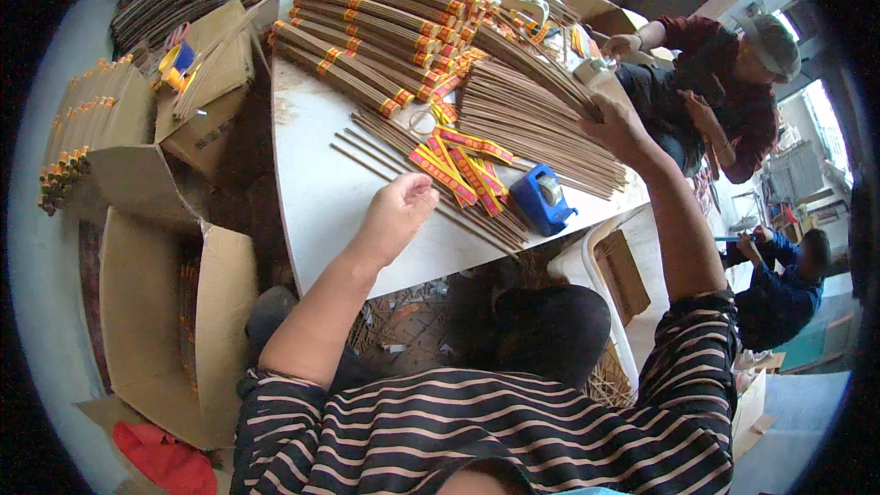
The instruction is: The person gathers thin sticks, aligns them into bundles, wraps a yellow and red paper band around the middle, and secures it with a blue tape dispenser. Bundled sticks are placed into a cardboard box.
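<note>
Brown stick bundle (536,69), head view: the right hand (619,132) grips its near end, apparently keeping it together; left hand (401,209) curled, contents unclear; paper bands (443,174) lie between hands, seemingly for easy reach.

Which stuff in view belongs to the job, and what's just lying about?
Likely the job:
- bunch of brown sticks, in the right hand
- loose sticks by the left hand
- red-and-yellow strips
- blue tape dispenser
- banded bundles

Apparently lying about:
- red cloth-like item
- white scraps underfoot
</note>
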Tool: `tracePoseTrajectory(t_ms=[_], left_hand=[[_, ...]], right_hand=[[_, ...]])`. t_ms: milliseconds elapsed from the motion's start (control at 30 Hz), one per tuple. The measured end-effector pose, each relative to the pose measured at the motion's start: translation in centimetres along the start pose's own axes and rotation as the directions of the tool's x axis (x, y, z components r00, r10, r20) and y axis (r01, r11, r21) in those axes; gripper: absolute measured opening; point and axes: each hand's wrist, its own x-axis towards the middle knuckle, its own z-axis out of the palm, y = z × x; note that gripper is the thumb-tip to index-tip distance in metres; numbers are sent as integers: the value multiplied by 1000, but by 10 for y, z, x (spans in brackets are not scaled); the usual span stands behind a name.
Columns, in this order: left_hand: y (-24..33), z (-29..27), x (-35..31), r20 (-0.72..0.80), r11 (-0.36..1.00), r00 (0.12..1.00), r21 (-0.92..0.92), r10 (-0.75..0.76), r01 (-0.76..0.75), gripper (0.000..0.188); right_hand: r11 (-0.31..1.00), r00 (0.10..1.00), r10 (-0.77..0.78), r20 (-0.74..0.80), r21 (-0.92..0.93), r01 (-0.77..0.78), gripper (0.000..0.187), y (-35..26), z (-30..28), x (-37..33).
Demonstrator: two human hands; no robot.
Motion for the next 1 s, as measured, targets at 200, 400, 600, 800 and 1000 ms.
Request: tracePoseTrajectory(t_ms=[200, 400, 600, 800, 1000], left_hand=[[46, 6, -23, 91, 852, 976, -508, 200, -127, 75], [84, 0, -33, -338, 671, 907, -614, 253, -416, 38], [140, -22, -56, -330, 822, 828, -206, 453, -532, 34], [119, -38, -46, -120, 870, 867, -45, 484, -492, 26], [125, -47, -49, -101, 865, 867, -76, 488, -496, 13]], right_hand=[[666, 817, -28, 576, 620, -415, 18, -133, 1, -29], [592, 889, -104, 445, 746, -304, 27, -222, 65, -54], [228, 984, -171, 45, 974, -5, 43, -268, 76, -34], [128, 987, -157, -29, 991, 50, 23, -271, 109, -19], [211, 972, -230, 50, 978, -1, 12, -269, 109, -19]])
